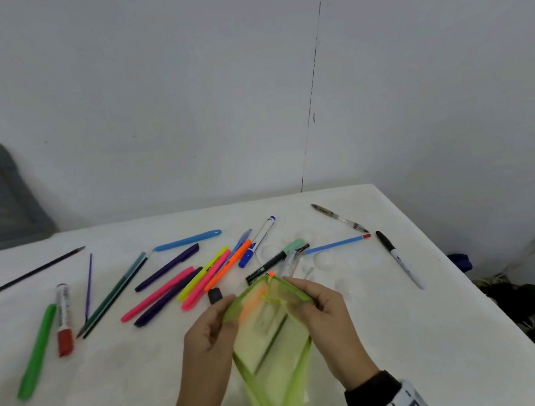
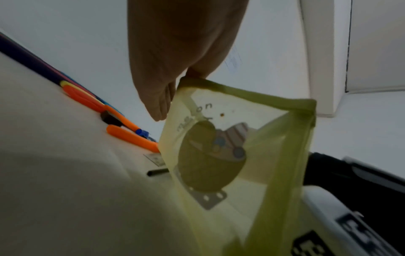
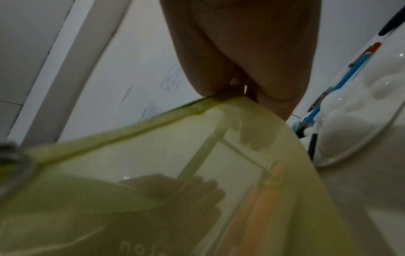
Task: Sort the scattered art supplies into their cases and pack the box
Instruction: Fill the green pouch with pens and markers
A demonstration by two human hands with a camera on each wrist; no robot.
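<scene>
At the frame's lower centre, I am pinching the green mesh pouch's [image 1: 272, 341] rim with my left hand [image 1: 206, 334] and right hand [image 1: 320, 308], spreading its mouth apart so that pens can drop in.

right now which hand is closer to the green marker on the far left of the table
Left. The left hand holds the near side of the green mesh pouch, with bare table between it and the green marker. The right hand grips the pouch's other side, farther away.

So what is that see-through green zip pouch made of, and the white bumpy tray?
The see-through green zip pouch looks like thin soft mesh or plastic film: hands show through it and it folds. The white bumpy tray looks like hard glossy plastic, possibly ceramic: its round wells shine.
</scene>
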